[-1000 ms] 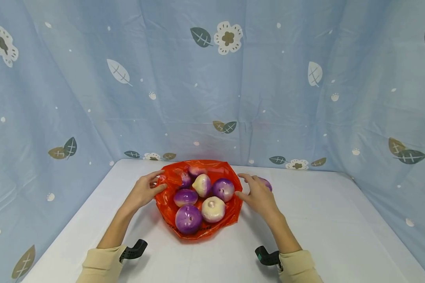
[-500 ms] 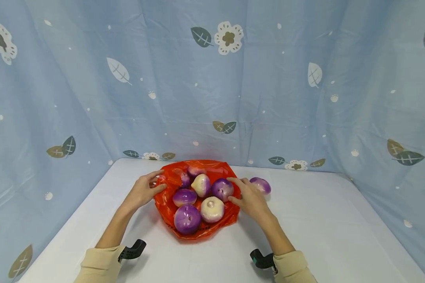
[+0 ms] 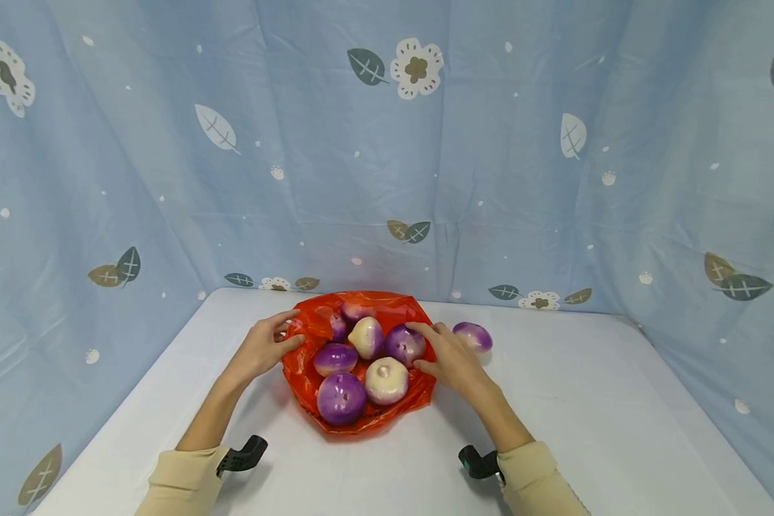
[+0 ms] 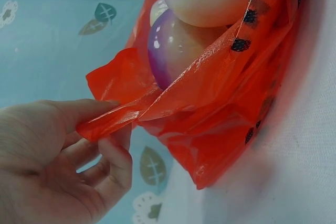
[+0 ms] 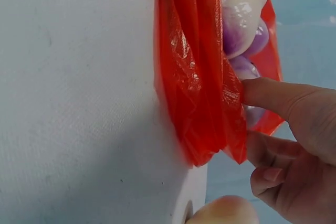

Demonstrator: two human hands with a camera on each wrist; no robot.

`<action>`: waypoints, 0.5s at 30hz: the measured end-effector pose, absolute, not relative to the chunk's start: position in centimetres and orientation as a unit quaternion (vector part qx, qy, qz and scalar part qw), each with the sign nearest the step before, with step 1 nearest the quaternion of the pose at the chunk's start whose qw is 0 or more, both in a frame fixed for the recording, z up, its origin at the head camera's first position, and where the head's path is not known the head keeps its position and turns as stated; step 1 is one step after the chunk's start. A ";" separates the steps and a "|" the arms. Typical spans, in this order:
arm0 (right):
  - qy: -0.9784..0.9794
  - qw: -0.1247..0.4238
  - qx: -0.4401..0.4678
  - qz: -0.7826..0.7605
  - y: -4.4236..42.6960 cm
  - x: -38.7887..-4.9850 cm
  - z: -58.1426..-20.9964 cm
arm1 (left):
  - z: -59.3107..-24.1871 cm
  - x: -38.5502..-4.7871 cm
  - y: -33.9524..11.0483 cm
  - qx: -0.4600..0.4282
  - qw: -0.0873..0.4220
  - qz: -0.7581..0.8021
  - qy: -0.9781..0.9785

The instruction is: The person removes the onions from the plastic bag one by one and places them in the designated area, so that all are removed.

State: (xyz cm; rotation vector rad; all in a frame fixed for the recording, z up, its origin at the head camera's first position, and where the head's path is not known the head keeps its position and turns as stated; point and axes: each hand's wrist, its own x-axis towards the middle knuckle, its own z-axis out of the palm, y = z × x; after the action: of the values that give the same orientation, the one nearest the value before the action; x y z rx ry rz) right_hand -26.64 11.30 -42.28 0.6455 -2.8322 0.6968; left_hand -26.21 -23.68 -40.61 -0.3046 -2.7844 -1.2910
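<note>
An open red plastic bag [image 3: 421,394] lies on the white table with several purple-and-white turnips inside, including a pale one [image 3: 387,381] near the front. My left hand [image 3: 260,349] pinches the bag's left edge; the left wrist view shows the film [image 4: 113,121] between thumb and fingers. At the bag's right side my right hand [image 3: 454,362] has its thumb and index finger around a purple turnip [image 3: 401,346], which is still in the bag. The right wrist view shows this turnip partly hidden behind the thumb and the bag's rim.
Another turnip [image 3: 474,335] lies on the white table [image 3: 587,416] outside the bag, just beyond the right hand. A blue curtain [image 3: 335,172] with leaf and flower prints stands behind and along both sides.
My right hand has moved left, from beside the bag over its rim to the purple turnip. The outside turnip shows more fully now. My left hand stays at the bag's edge.
</note>
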 end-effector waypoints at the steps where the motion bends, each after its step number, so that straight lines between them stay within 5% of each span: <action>1: -0.946 0.072 0.214 0.231 11.2 -26.8 -42.3 | -40.6 -26.2 -23.7 -0.096 0.028 -0.418 -0.903; 15: -0.954 0.069 0.207 0.205 10.4 -27.5 -42.4 | -40.7 -26.3 -23.7 -0.092 0.029 -0.413 -0.906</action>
State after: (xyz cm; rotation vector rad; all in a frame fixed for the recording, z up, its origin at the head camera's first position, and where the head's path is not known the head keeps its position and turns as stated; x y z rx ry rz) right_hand -27.53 10.43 -42.41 0.6230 -2.8722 0.6168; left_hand -26.29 -23.72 -40.73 -0.2834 -2.7932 -1.2733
